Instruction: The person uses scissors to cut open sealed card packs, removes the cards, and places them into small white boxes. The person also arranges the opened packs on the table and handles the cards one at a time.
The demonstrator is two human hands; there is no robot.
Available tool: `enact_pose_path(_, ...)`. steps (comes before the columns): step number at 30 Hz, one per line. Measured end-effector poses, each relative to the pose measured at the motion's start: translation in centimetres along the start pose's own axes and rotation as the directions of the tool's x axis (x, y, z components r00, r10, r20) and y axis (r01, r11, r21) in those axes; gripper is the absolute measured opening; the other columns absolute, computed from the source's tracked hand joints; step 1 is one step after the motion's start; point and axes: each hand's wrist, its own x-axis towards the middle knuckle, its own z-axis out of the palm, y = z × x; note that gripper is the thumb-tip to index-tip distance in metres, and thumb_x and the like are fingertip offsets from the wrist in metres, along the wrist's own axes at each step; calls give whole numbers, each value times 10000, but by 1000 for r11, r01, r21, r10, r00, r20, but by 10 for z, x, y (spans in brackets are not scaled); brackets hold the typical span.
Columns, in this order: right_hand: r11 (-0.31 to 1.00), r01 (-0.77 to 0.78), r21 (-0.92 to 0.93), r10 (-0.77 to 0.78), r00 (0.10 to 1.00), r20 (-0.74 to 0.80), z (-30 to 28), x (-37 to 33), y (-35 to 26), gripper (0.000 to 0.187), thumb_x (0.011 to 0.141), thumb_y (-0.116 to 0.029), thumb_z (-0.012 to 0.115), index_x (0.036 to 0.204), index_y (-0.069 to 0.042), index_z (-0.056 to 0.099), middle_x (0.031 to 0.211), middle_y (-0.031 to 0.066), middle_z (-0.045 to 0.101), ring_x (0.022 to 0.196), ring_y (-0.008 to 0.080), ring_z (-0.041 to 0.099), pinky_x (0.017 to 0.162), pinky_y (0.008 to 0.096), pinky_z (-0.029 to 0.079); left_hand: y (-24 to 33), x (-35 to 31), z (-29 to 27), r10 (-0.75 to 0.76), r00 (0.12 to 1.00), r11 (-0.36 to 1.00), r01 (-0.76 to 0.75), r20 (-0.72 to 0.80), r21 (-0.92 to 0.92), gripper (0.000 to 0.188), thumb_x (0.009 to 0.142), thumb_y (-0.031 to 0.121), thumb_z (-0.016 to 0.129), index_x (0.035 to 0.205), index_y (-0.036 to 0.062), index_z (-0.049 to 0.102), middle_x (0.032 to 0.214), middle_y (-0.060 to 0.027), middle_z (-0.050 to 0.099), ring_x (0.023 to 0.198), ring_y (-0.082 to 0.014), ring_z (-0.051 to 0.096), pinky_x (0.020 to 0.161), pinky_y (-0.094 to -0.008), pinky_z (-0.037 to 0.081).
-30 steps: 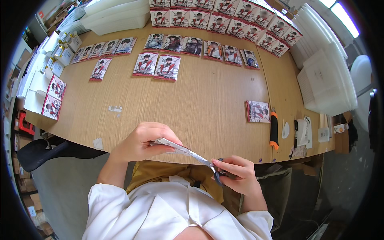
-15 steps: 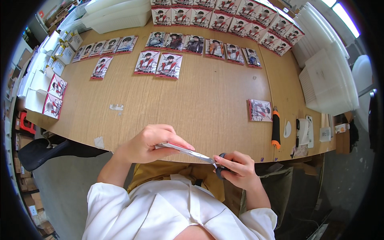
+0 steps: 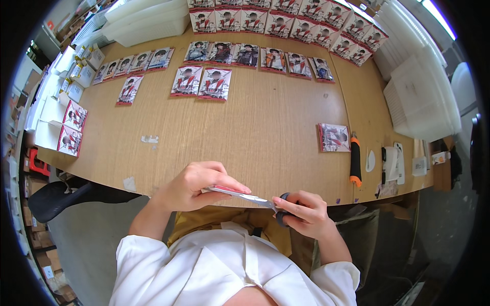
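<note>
Near the front edge of the table, my left hand grips a thin white-and-red card pack, seen nearly edge-on between thumb and fingers. My right hand is closed around dark-handled scissors. Their blades point left and lie along the edge of the pack; whether they are cutting into it cannot be made out. On the table to the right lies a small stack of similar packs. Two more stacks, a left pile and a right pile, lie beyond my hands.
Rows of picture packs line the far side, before stacked boxes. White bins stand at right, near an orange-and-black tool. White cartons are at left. A black chair stands beside the table.
The view has shifted slightly. Both hands keep nearly the same pose, with the pack and the scissors still held together.
</note>
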Motion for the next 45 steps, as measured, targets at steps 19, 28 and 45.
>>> enact_pose_path(19, 999, 52, -14, -52, 999, -9, 1, 1, 1, 551, 585, 2, 753, 1128, -64, 693, 729, 82, 556, 582, 181, 545, 493, 278, 441, 0, 0, 6, 20, 1000, 999, -20, 2, 25, 301, 751, 8, 689, 1049, 50, 698, 1021, -41, 716, 691, -198, 570, 619, -286, 488)
enact_pose_path(28, 997, 68, -24, -69, 997, -19, 2, 1, 1, 552, 587, -5, 755, 1132, -66, 690, 735, 85, 563, 587, 182, 554, 495, 279, 446, -1, -2, 8, 14, 1000, 1000, -14, -4, 19, 296, 766, 2, 684, 1059, 45, 686, 1025, -50, 713, 697, -194, 569, 616, -291, 486)
enact_pose_path(45, 996, 75, -47, -75, 997, -6, 2, 4, 1, 540, 586, 4, 749, 1118, -71, 696, 726, 81, 556, 583, 184, 550, 487, 285, 441, 0, -4, 10, -4, 1000, 999, 3, 20, 39, 294, 784, -8, 672, 1075, 38, 664, 1021, -50, 707, 700, -202, 559, 600, -302, 485)
